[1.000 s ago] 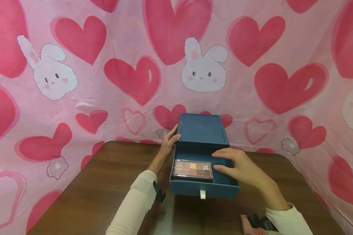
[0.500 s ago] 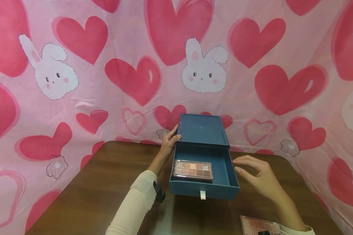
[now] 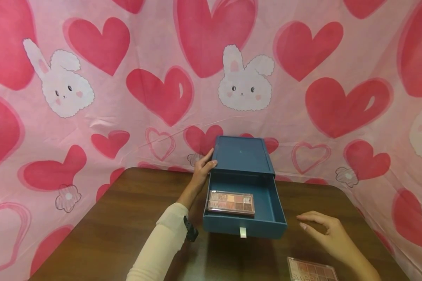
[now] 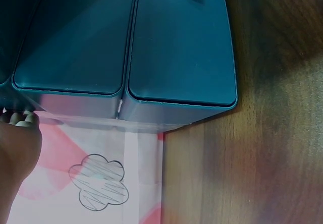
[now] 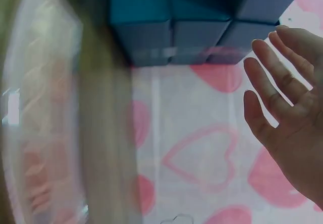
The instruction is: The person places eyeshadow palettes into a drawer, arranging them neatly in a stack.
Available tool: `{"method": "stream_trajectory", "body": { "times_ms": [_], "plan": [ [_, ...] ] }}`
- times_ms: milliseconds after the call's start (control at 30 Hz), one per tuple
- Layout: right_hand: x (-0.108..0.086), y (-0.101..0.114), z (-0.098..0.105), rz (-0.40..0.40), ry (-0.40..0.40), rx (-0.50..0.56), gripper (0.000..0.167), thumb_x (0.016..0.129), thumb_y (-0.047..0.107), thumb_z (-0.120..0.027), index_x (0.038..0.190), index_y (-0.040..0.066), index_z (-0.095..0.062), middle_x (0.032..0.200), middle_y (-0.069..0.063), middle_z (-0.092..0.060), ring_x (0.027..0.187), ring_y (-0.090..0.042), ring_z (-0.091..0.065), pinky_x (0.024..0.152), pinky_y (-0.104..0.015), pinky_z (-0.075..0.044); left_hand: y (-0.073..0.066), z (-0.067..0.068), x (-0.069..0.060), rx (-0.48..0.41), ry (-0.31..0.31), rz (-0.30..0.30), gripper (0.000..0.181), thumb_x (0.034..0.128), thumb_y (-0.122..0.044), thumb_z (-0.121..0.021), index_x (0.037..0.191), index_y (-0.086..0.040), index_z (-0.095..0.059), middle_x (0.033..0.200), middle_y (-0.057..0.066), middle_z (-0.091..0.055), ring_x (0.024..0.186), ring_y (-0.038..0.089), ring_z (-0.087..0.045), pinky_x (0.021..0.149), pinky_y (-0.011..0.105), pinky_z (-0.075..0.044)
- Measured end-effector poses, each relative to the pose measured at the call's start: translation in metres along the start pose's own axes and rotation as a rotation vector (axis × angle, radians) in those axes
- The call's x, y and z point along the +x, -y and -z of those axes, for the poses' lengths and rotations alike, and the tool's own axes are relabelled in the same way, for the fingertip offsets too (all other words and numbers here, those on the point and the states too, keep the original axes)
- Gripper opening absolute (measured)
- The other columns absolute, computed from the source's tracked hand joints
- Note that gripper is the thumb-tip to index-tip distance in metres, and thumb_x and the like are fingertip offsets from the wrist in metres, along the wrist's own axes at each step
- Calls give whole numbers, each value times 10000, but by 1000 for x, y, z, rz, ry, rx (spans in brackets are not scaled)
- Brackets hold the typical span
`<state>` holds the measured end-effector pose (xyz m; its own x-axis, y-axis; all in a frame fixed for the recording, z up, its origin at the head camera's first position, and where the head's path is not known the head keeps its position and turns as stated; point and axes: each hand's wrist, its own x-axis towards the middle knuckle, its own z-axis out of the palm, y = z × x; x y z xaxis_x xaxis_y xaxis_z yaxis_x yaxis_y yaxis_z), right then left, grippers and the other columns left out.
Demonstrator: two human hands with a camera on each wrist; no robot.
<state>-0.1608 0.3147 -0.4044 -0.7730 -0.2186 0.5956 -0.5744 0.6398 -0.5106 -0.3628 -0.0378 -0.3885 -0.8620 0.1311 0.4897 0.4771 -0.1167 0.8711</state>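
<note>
A blue stacked drawer unit stands at the back of the table, its top drawer pulled out. Inside that drawer, on its left side, lies an eyeshadow palette with a clear lid. My left hand rests against the unit's left side, fingers reaching along it and thumb near the top edge. To the right of the drawer my right hand hovers, fingers relaxed and holding nothing. Below it, at the front right, a second eyeshadow palette lies on the table, partly cut off by the frame.
A brown wooden table carries everything. Behind it hangs a pink cloth with hearts and rabbits. The drawer carries a small white pull tab. More closed drawers of the unit show in the left wrist view.
My right hand has moved out from over the drawer, to the right and toward me, above the second palette. The left hand, the drawer and the palette in it have stayed put.
</note>
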Motion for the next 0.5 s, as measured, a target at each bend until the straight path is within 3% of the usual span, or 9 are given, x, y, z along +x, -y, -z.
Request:
{"method": "stream_trajectory", "body": {
  "times_ms": [200, 367, 500],
  "plan": [
    [-23, -19, 4, -32, 41, -66, 338, 808, -36, -768, 1055, 195, -771, 1038, 248, -702, 1005, 150, -594, 801, -52, -450, -1, 1, 0, -1, 7, 31, 683, 892, -197, -549, 1535, -16, -408, 1490, 258, -522, 1036, 1, -568, 921, 123, -445],
    [-44, -40, 5, -19, 87, -43, 340, 788, -70, -764, 1050, 146, -762, 1050, 251, -683, 1005, 156, -578, 775, -44, -451, -2, 0, -1, 11, 14, 22, 689, 888, -209, -555, 1530, -3, -410, 1565, 196, -452, 1129, 75, -543, 952, 123, -431],
    [-58, -55, 7, -11, 118, -60, 323, 781, -54, -774, 1041, 138, -760, 1050, 270, -675, 1011, 180, -553, 761, -39, -432, -1, 1, -1, 23, 10, 19, 671, 893, -216, -550, 1528, -34, -432, 1540, 202, -487, 1118, 82, -568, 956, 141, -439]
  ]
}}
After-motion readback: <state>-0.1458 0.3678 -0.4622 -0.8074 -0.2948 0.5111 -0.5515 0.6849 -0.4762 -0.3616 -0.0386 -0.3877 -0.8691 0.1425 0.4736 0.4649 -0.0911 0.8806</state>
